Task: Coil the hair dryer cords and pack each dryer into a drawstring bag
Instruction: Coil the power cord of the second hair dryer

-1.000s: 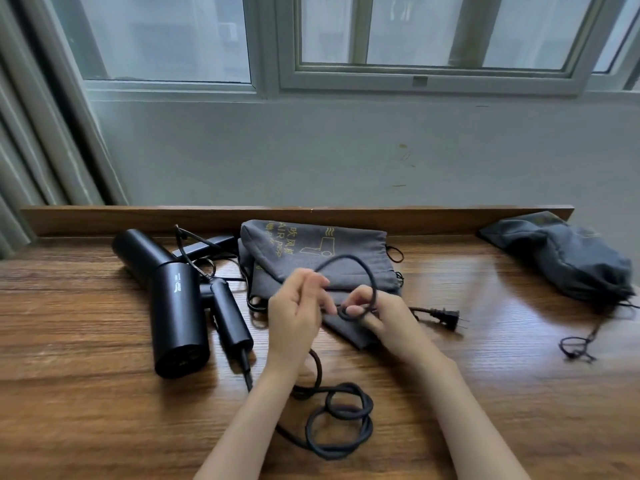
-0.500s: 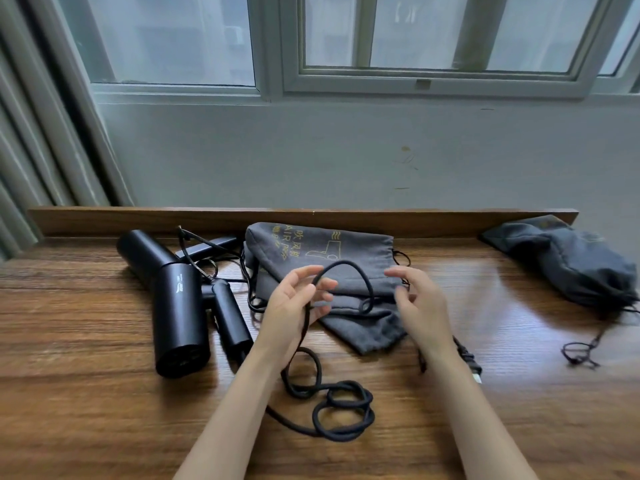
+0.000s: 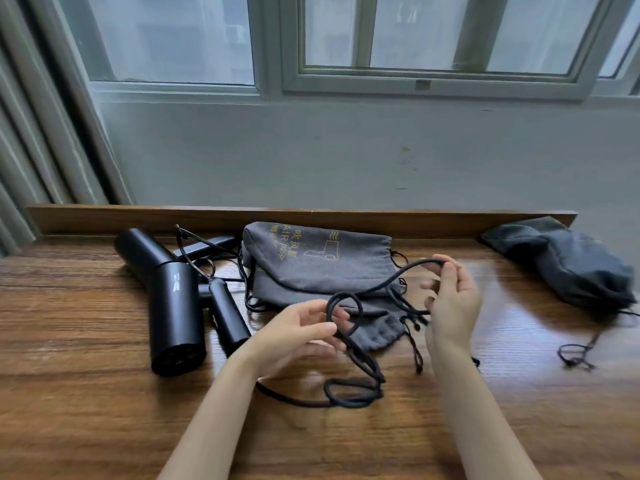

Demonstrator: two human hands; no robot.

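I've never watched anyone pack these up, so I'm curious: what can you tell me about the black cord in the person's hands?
The black cord is round, thick and rubbery-looking. The left hand holds a small loop of it; the right hand pinches a raised bend farther along, so it arcs over the grey bag. Below the left hand it drops into loose loops on the wooden table. Its plug cannot be made out.

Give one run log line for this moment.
phase: cord coiling | left hand: holds cord loop | right hand: pinches cord | hair dryer: on table, unbagged | drawstring bag: lying beyond hands
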